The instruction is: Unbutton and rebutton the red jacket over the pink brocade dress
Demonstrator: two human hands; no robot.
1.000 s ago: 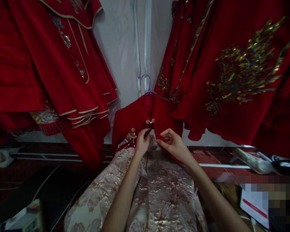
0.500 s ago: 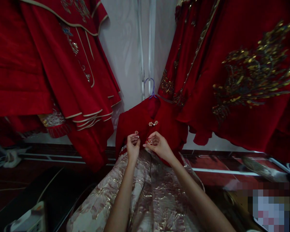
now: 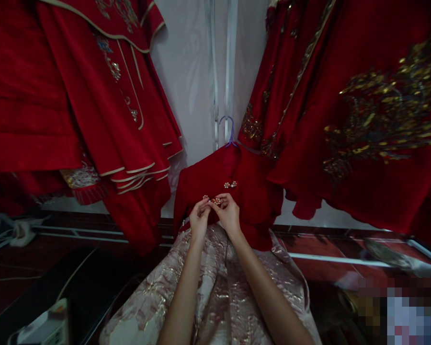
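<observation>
My left hand (image 3: 198, 218) and my right hand (image 3: 229, 214) are close together, and with fingertips I pinch the beaded clasp (image 3: 217, 201) on the front of the red jacket (image 3: 260, 196), just below another clasp (image 3: 230, 185). The jacket hangs from a purple hanger (image 3: 232, 130), with shiny patterned cloth (image 3: 154, 297) on its near side. Red garments (image 3: 70, 100) hang at left and right.
</observation>
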